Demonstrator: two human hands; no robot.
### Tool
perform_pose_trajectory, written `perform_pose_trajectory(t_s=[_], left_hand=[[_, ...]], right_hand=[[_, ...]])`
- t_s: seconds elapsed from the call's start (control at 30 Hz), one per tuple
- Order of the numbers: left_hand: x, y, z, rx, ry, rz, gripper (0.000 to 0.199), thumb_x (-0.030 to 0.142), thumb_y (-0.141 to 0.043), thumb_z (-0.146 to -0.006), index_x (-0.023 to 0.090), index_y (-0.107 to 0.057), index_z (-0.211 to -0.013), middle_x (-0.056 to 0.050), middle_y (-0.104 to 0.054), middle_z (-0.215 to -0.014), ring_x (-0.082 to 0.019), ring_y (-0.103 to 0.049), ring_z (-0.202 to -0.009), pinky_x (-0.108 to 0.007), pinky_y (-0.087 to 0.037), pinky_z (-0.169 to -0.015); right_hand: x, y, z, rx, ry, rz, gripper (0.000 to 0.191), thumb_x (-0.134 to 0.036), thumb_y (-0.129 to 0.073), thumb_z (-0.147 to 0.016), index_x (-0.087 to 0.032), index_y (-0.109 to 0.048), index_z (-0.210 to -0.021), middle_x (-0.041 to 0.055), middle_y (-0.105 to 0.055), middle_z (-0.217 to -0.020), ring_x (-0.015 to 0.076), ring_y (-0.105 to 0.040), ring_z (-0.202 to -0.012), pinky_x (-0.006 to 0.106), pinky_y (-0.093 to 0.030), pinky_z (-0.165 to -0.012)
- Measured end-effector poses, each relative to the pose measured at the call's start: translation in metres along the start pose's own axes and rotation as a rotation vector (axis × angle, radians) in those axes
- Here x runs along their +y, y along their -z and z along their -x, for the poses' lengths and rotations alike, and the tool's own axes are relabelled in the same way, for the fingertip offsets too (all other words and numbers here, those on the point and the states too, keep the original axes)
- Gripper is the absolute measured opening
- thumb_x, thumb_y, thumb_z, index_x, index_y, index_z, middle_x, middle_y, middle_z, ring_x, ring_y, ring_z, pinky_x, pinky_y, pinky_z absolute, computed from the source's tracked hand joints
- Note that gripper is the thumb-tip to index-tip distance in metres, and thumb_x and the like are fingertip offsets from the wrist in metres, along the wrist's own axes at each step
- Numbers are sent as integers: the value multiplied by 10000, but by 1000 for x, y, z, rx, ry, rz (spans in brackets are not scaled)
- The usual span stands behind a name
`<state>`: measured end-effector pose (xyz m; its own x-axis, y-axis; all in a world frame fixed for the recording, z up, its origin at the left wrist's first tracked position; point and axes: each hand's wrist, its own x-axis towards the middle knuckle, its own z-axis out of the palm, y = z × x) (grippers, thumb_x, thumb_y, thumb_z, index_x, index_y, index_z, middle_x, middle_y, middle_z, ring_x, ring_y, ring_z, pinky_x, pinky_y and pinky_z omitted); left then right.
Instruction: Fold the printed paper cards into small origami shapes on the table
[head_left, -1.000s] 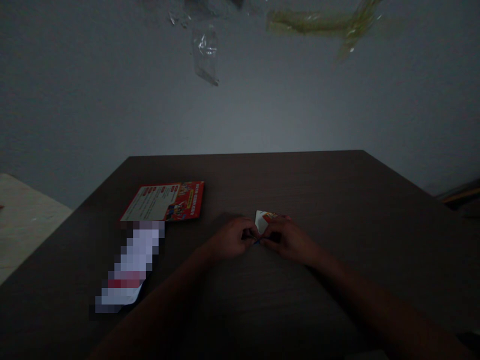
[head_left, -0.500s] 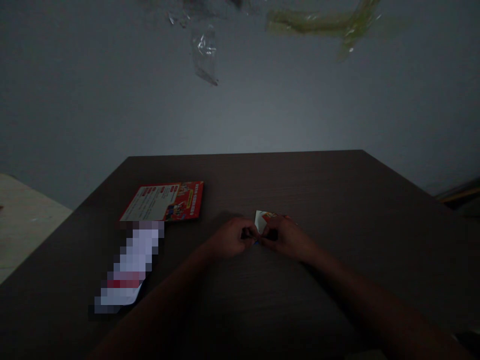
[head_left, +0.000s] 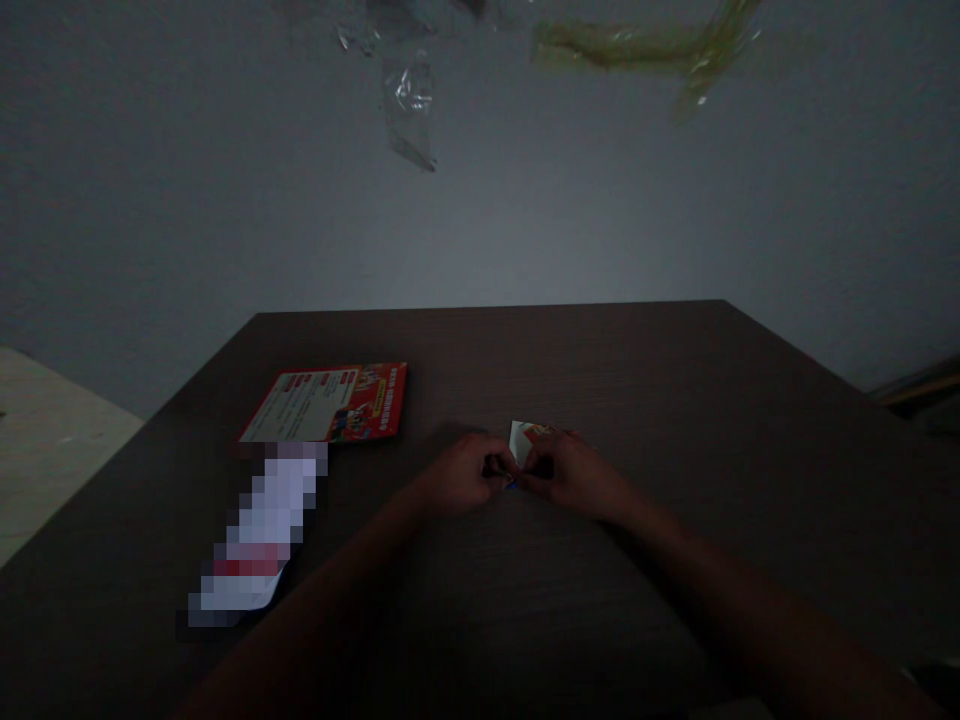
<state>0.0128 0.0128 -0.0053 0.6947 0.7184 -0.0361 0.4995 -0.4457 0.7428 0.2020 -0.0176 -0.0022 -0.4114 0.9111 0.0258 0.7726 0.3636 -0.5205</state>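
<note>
Just right of the table's middle, my left hand [head_left: 469, 474] and my right hand [head_left: 574, 474] meet with fingertips pinched together. Between them is a small piece of printed paper [head_left: 519, 440], white with red and yellow print, and a bit of blue shows below the fingertips. My right hand covers much of the paper. Both hands are closed on its near edge. The dim light and the fingers hide how it is folded.
On the dark wooden table [head_left: 525, 350], a red and white printed booklet [head_left: 322, 405] lies to the left. Nearer me is a blurred-out pale, long object [head_left: 262, 530]. Behind the table stands a grey wall [head_left: 570, 210] with tape [head_left: 630, 48] on it.
Almost nothing differs. Both hands stay in place, pinching the paper, with only a slight shift at the fingertips.
</note>
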Motion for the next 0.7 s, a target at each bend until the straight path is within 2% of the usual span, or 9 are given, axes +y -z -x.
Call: perform_pose_trajectory(t_s=[0.43, 0.7], left_hand=[[2, 1, 0, 0, 19, -2, 146, 122, -595, -699, 144, -655, -831, -6, -615, -733, -117, -539, -668, -203, -382, -583], [2, 1, 0, 2, 25, 26, 134, 115, -588, -703, 139, -653, -817, -5, -615, -730, -113, -538, -661, -206, -383, -586]], right_hand=[[-6, 5, -3, -10, -43, -26, 172, -296, -596, -759, -165, -631, -653, 15, -646, -634, 116, -549, -561, 232, -324, -527], [-3, 4, -3, -31, -25, -47, 162, -276, -589, -758, -167, -642, -650, 19, -660, -634, 120, -562, -577, 236, -344, -567]])
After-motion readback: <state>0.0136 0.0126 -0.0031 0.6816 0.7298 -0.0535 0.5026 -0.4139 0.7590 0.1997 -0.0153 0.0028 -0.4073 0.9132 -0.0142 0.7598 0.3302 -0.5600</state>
